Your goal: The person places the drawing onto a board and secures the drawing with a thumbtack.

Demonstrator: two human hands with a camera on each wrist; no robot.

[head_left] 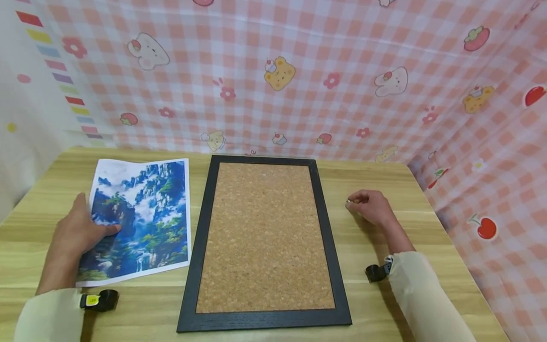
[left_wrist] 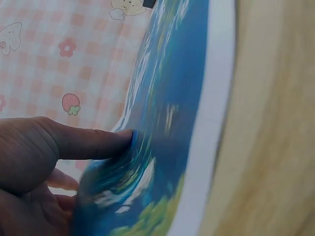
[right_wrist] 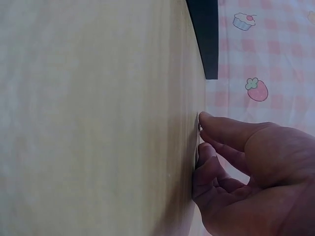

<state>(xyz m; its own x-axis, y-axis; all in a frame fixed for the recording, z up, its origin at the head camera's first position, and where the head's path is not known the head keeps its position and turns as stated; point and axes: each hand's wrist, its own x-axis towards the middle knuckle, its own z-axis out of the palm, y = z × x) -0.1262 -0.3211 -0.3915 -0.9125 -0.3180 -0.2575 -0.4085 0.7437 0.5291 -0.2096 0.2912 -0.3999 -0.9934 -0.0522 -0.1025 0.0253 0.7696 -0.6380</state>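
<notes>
A printed landscape picture (head_left: pixel 141 223), with blue mountains and a white border, lies left of a black-framed cork board (head_left: pixel 265 237). My left hand (head_left: pixel 77 230) grips the print by its left edge, thumb on top; in the left wrist view the paper (left_wrist: pixel 167 123) bows beside the thumb. Right of the board, my right hand (head_left: pixel 372 206) is low over the table with thumb and fingertips close together. A tiny shiny piece (head_left: pixel 348 202) shows at those fingertips, too small to tell its kind. The right wrist view shows the hand (right_wrist: pixel 251 167) at the table surface.
The wooden table (head_left: pixel 384 308) carries the board in its middle. A pink checked cloth (head_left: pixel 299 109) with cartoon prints hangs behind and along the right side. Each wrist wears a black camera, such as the right one (head_left: pixel 376 273).
</notes>
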